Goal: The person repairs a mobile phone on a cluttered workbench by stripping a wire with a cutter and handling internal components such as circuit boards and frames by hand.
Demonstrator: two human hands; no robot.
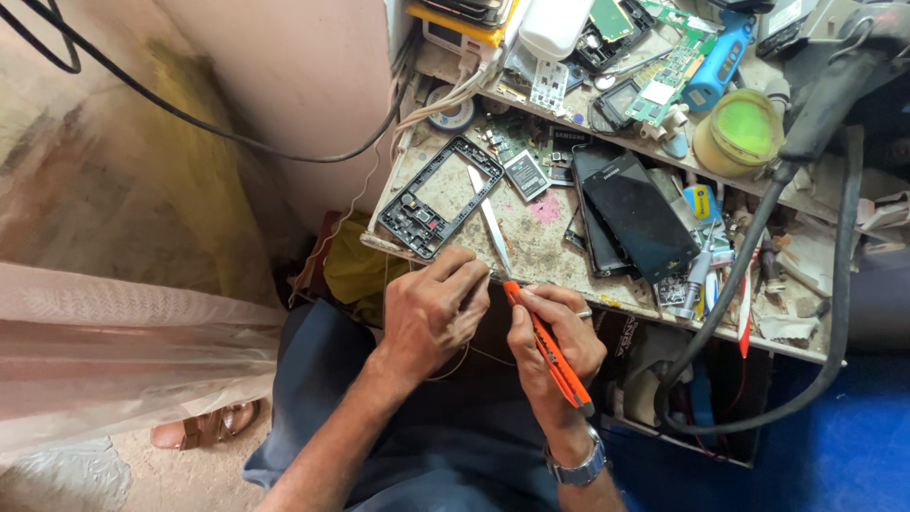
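Head view: the right hand [553, 341] is closed around an orange-handled cutter [550, 353], gripping it like a pen. The cutter's long axis runs on a diagonal, its handle end pointing down and right toward the wrist and its working end pointing up and left, where it meets the front edge of the cluttered surface [531, 248]. Just beyond that tip lies a pair of metal tweezers [490, 220], flat on the surface and lined up on nearly the same diagonal, their far end pointing up and left.

The left hand [431, 308] sits just beside the right, fingers curled narrow and pinched together at the surface's edge; whatever small piece it holds is hidden by the fingers. A thin wire [464, 353] loops below it. The right wrist wears a metal wristwatch [576, 466].

On the surface, left of the tweezers, lies a black phone frame [438, 197], empty in the middle, tilted with its long axis running up and right. Right of the tweezers lie 2 dark phone screens [637, 213], overlapping. Farther back sit green circuit boards [664, 81], a blue tool [716, 62] and a round green-lidded tub [739, 131]. A thick black hose [749, 256] curves down the right side
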